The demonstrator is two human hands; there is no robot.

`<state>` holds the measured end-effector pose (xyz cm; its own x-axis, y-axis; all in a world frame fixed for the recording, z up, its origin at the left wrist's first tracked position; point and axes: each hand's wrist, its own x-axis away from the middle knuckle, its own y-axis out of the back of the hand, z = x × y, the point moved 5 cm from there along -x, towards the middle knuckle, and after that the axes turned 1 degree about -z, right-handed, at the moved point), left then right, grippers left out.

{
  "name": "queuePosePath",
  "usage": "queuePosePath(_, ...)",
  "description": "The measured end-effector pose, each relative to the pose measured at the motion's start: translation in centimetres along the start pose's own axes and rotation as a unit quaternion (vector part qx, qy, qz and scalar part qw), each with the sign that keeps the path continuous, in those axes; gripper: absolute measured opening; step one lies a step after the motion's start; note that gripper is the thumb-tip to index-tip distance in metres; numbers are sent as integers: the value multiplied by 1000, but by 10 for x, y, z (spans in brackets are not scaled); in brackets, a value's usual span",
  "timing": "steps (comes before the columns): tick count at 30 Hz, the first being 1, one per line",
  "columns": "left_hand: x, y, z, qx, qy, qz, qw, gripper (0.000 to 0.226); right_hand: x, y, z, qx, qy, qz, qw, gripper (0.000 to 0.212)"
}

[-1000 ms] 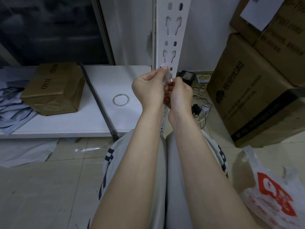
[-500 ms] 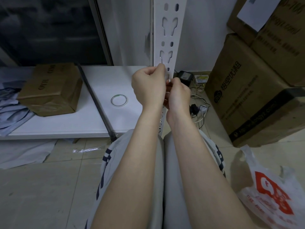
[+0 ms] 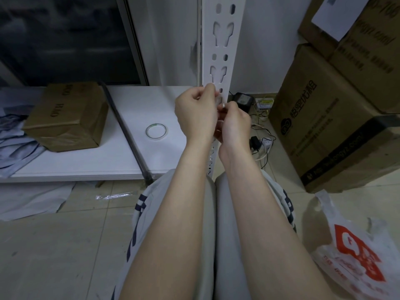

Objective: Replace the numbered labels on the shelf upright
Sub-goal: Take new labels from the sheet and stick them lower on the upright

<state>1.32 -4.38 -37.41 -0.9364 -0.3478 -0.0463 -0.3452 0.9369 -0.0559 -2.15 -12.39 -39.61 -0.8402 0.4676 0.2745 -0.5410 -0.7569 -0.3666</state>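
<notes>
A white perforated shelf upright (image 3: 220,50) stands straight ahead, running down between my knees. Both hands meet on its face at mid-height. My left hand (image 3: 195,114) has its fingers curled, the fingertips pinching a small pale label (image 3: 219,98) against the upright. My right hand (image 3: 234,124) sits just below and right of it, its fingertips pinching the lower edge of the same label. Most of the label is hidden by my fingers, and no number can be read. A roll of clear tape (image 3: 156,131) lies on the white board to the left.
A white board (image 3: 86,161) lies low on the left with a brown cardboard box (image 3: 67,116) and a dark rod (image 3: 127,135) on it. Large cartons (image 3: 337,118) stack on the right. A power strip with cables (image 3: 263,144) and a red-and-white plastic bag (image 3: 357,256) lie on the floor.
Both hands stay together on the upright at the same spot. The fingers shift only slightly on the label. The view has drifted a little.
</notes>
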Motion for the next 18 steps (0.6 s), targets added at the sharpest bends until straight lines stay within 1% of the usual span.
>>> queuePosePath(3, 0, 6, 3, 1, 9, 25, 1000, 25, -1, 0, 0, 5, 5, -3, 1000, 29)
queuePosePath(6, 0, 10, 6, 21, 38, 42, 998, 23, -2, 1, -1, 9, 4, -3, 1000, 28)
queuePosePath(7, 2, 11, 4, 27, 42, 39, 998, 23, -1, 1, -1, 10, 3, -3, 1000, 28)
queuePosePath(9, 3, 11, 2, 34, 45, 29, 998, 39, -1, 1, -1, 9, 3, -2, 1000, 28)
queuePosePath(10, 4, 11, 1, 38, 43, 25, 998, 42, -1, 1, -1, 8, 3, -2, 1000, 29)
queuePosePath(12, 7, 10, -1, 43, 31, 14, 998, 32, -1, 1, -1, 4, 4, -1, 1000, 29)
queuePosePath(13, 7, 10, -1, 46, 27, 7, 999, 34, -1, 1, 0, 3, 4, -1, 1000, 30)
queuePosePath(15, 5, 10, 1, 46, 21, -3, 999, 44, -1, 1, 0, 3, 5, -2, 1000, 30)
queuePosePath(16, 3, 11, 2, 45, 17, -6, 999, 44, -2, 1, 0, 3, 5, -3, 1000, 30)
queuePosePath(18, 0, 11, 2, 42, 5, -7, 999, 36, -2, 1, -1, 4, 6, -3, 1000, 31)
